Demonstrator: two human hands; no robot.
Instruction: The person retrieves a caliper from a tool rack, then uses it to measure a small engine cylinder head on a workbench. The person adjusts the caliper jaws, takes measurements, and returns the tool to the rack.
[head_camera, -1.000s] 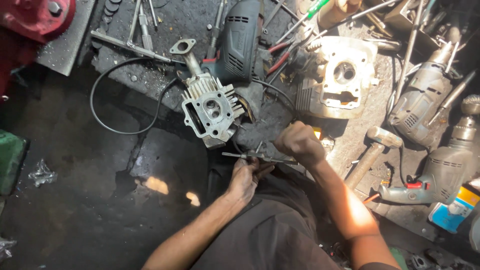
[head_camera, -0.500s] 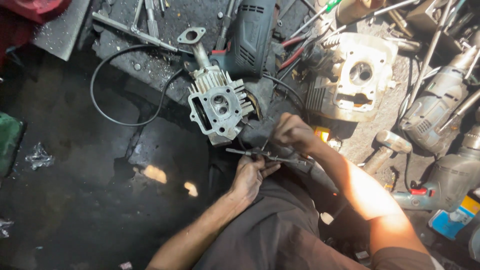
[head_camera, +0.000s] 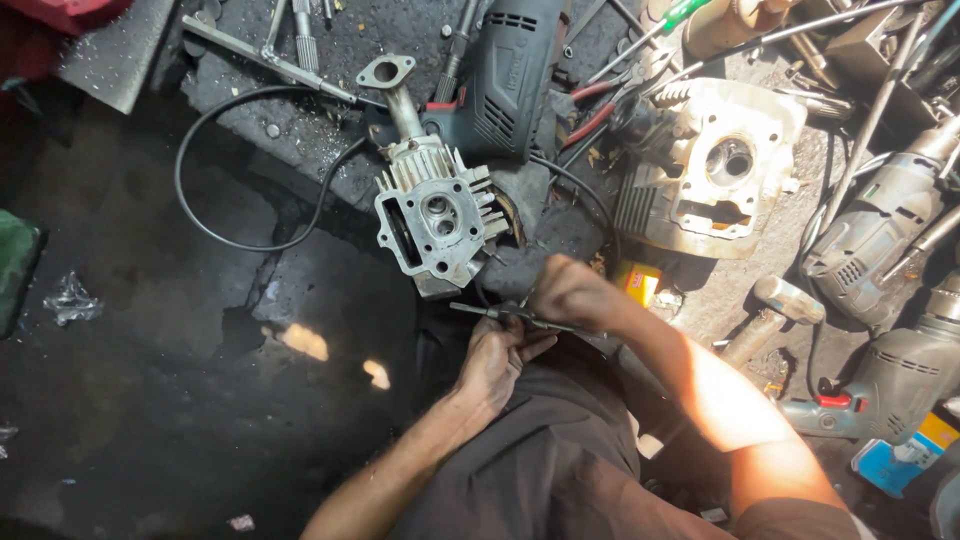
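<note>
My left hand (head_camera: 495, 358) and my right hand (head_camera: 568, 292) meet just below a finned metal cylinder head (head_camera: 437, 220) that lies on the dark oily floor. Both hands are closed on a thin metal rod-like tool (head_camera: 490, 312) that runs between them, its tip pointing left. What exactly the fingertips pinch is hidden. A bent pipe with a flange (head_camera: 390, 80) sticks up from the cylinder head. A second, larger pale engine casting (head_camera: 720, 170) lies to the right of my right hand.
A dark power tool (head_camera: 510, 70) and its black cable (head_camera: 230, 170) lie behind the cylinder head. Drills (head_camera: 880, 240) and a hammer (head_camera: 770, 310) crowd the right side. Screwdrivers, pliers and metal rods are scattered along the top. A green object (head_camera: 15, 270) sits at the left edge.
The view has shifted so the cylinder head and hands sit slightly lower and more central. My hands stay together on the thin tool, with the right hand drawn a little closer to the left.
</note>
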